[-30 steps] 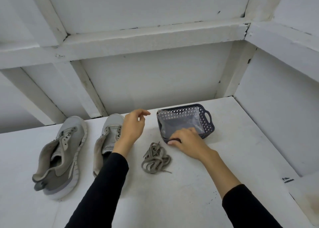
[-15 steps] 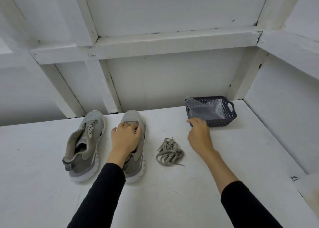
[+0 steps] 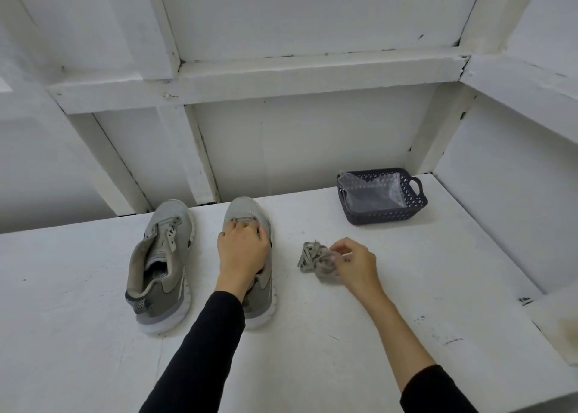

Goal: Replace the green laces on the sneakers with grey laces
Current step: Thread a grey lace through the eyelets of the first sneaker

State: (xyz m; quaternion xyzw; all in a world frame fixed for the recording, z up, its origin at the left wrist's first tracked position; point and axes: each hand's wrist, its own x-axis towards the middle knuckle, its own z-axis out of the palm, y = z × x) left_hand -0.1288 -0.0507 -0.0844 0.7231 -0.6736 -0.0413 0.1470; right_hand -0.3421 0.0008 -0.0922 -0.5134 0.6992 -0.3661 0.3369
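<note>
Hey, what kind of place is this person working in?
Probably a plain indoor workbench nook: a white painted table, white framed wall panels behind it, and a small dark basket for supplies.

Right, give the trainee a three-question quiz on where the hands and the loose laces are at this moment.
1. True or false: the left hand rests on a sneaker.
2. What is the right hand touching?
3. The basket holds: A) a clear plastic bag B) a shoe C) scissors

Key: 1 true. 2 the bundle of laces on the table. 3 A.
</note>
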